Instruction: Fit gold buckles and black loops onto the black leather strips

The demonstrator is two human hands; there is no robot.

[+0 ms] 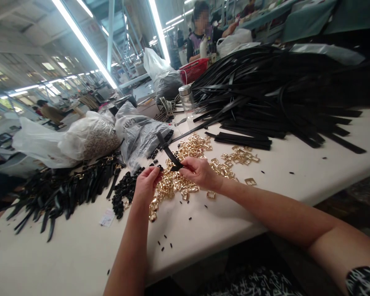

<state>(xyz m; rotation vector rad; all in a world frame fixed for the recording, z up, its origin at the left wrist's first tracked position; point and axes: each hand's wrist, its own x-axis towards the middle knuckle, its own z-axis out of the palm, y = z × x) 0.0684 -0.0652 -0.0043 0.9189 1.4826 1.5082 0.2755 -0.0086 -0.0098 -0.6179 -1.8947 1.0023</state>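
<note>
My right hand (200, 172) is closed on a short black strap (170, 153), gripping it near its lower end while the rest sticks up and to the left. My left hand (148, 179) is closed in a pinch just left of the strap. A small black piece (160, 167) shows at its fingertips, too small to make out fully. Below and around both hands lies a heap of gold-coloured rectangular buckles (169, 187). Beside my left hand is a pile of small black loops (123, 191).
A large bundle of long black straps (249, 86) covers the back right. Finished-looking straps with buckles (64, 189) lie at the left. Plastic bags (92, 137), a glass jar (187, 102) and a red basket (195, 70) stand behind. A co-worker (200, 33) sits across the table (234, 213).
</note>
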